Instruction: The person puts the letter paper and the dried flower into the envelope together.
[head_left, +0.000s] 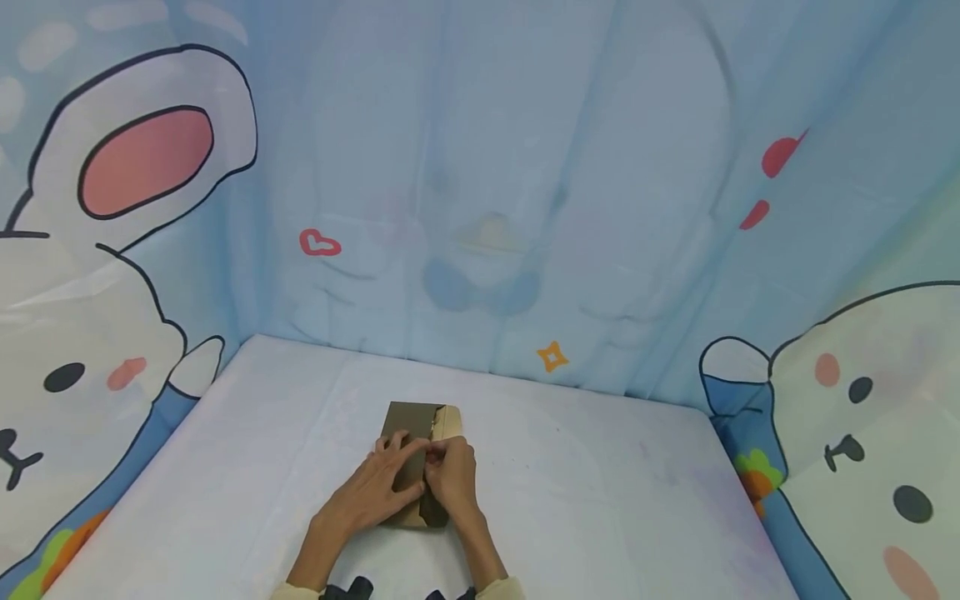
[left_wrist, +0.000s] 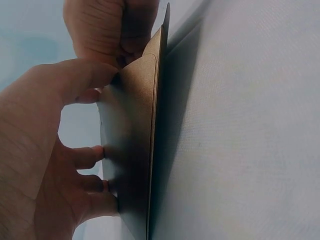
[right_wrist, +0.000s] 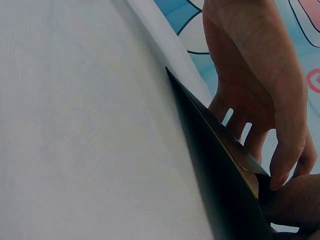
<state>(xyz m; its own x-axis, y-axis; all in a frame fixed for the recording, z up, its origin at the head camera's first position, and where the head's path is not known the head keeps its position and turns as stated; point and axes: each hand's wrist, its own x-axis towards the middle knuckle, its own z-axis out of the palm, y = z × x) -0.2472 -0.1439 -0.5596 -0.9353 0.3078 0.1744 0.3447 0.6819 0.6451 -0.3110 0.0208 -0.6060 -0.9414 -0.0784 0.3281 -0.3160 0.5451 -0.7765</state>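
Note:
A flat brown paper envelope (head_left: 411,421) lies on the white table, with a lighter tan flap (head_left: 448,422) along its right side. My left hand (head_left: 375,485) spreads over it, fingertips resting on its surface; the left wrist view shows the spread fingers against the envelope (left_wrist: 132,120). At the flap's edge, my right hand (head_left: 452,477) has its fingers curled and pinches the envelope close to my left index finger. In the right wrist view the envelope (right_wrist: 220,140) appears nearly edge-on, its near edge a little raised, and the pinching fingertips are partly hidden.
The white-covered table (head_left: 600,483) spreads around the envelope. Behind and at both sides hangs a light blue curtain (head_left: 495,167) with printed cartoon animals. Dark straps or devices (head_left: 351,588) show at the wrists, near the pale sleeves.

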